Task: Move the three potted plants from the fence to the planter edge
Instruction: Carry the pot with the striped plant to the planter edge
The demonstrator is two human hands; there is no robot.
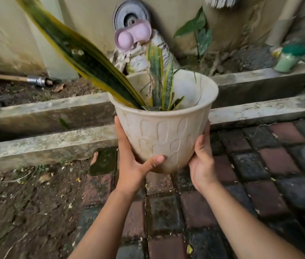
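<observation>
Potted plant (163, 131), a cream pot of yellow-edged leaves, is held in the air just before the planter edge (47, 144), left hand (131, 165) and right hand (203, 163) clamped on its lower sides

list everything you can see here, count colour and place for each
potted plant: 1, cream pot, green-yellow leaves, held mid-air at centre
planter edge: 1, grey concrete, behind the pot
lower kerb: 1, grey concrete, in front of the planter
paving bricks: many, red and dark, bottom right
pink tray: 1, against the wall
green-capped bottle: 1, far right on the planter edge
left hand: 1, on the pot's left side
right hand: 1, on the pot's right side
</observation>
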